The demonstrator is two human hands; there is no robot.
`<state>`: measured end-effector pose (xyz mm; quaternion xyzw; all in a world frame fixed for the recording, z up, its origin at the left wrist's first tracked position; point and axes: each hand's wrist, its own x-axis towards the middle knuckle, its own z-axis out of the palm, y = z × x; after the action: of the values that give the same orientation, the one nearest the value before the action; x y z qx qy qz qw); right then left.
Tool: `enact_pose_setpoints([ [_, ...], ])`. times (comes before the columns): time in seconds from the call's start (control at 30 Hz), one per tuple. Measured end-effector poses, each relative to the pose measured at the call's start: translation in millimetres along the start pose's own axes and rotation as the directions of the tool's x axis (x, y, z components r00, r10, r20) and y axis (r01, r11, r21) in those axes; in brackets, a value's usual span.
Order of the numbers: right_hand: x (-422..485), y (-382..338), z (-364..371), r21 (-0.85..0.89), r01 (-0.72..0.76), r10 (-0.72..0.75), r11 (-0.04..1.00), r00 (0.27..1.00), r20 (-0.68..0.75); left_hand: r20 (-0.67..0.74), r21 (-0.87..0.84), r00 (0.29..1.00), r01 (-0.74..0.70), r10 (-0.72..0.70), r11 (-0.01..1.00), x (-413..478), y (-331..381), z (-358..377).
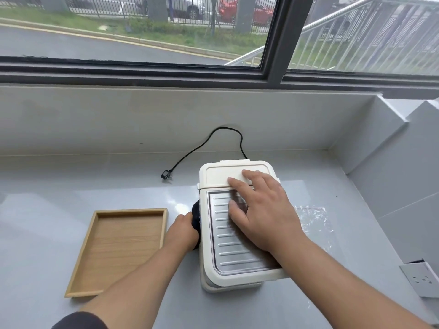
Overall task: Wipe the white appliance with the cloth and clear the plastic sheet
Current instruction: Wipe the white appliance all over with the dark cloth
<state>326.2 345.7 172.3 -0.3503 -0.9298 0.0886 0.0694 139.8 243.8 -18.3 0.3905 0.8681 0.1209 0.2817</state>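
Observation:
The white appliance (pixel 221 176) stands on the grey counter, its top holding a ribbed metal plate (pixel 230 245). My right hand (pixel 261 210) lies flat on that top with the fingers spread, holding nothing. My left hand (pixel 183 231) presses a dark cloth (pixel 196 216) against the appliance's left side; most of the cloth is hidden by the hand. The clear plastic sheet (pixel 313 219) lies crumpled on the counter just right of the appliance, apart from both hands.
An empty wooden tray (pixel 82 264) sits left of the appliance. The black power cord (pixel 204 144) runs behind it, its plug (pixel 165 174) unplugged. A tiled wall, a window sill and a wall socket (pixel 420 279) bound the back and right.

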Motion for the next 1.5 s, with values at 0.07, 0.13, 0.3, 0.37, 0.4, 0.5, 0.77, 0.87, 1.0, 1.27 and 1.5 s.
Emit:
enact_pose_setpoints([
  [0.07,0.8,0.4,0.5,0.002,0.004,-0.004,1.0,1.0,-0.003,0.024,-0.014,1.0,0.011,-0.011,1.0,-8.2,-3.5,4.0],
  [0.13,0.4,0.5,0.7,-0.001,0.009,-0.009,1.0,1.0,-0.007,0.04,-0.028,0.999,0.019,-0.018,0.999,-19.5,-5.2,8.1],
  [0.3,-1.2,-0.2,1.5,0.014,0.006,-0.006,1.0,1.0,-0.012,0.045,-0.084,0.999,0.023,-0.02,0.996,-56.3,-6.6,23.0],
  [0.37,-2.1,-0.3,2.1,0.014,0.006,-0.006,1.0,1.0,-0.019,0.058,-0.127,0.997,0.052,-0.045,0.991,-69.8,-6.1,28.0],
  [0.4,-2.0,-0.4,2.2,0.014,0.007,-0.007,1.0,1.0,-0.024,0.061,-0.154,0.996,0.07,-0.061,0.986,-75.6,-5.0,29.6],
  [0.5,-3.2,-0.9,1.5,0.009,0.011,-0.011,1.0,1.0,-0.029,0.042,-0.198,0.993,0.121,-0.114,0.973,-92.8,0.3,35.3],
  [0.77,-5.3,-2.1,0.3,0.014,0.031,-0.031,0.999,0.999,-0.044,0.079,-0.342,0.948,0.316,-0.308,0.885,-129.0,9.1,59.9],
  [0.87,-15.5,16.2,-9.3,0.04,0.001,0.002,0.999,0.997,-0.081,0.147,-0.376,0.932,0.363,-0.332,0.853,-139.4,37.9,74.7],
  [1.0,-18.4,21.1,-10.0,0.105,0.002,0.009,0.994,0.994,-0.111,0.324,-0.572,0.869,0.496,-0.375,0.654,-150.5,73.7,88.6],
  [1.27,-58.5,38.9,-7.7,0.318,-0.005,0.097,0.948,0.957,-0.273,0.463,-0.706,0.793,0.6,-0.395,0.377,-143.7,122.6,88.9],
  [1.5,-130.9,99.2,38.2,0.551,-0.287,0.424,0.784,0.895,-0.137,0.456,-0.736,0.82,0.566,-0.347,0.371,-141.3,148.0,108.4],
])
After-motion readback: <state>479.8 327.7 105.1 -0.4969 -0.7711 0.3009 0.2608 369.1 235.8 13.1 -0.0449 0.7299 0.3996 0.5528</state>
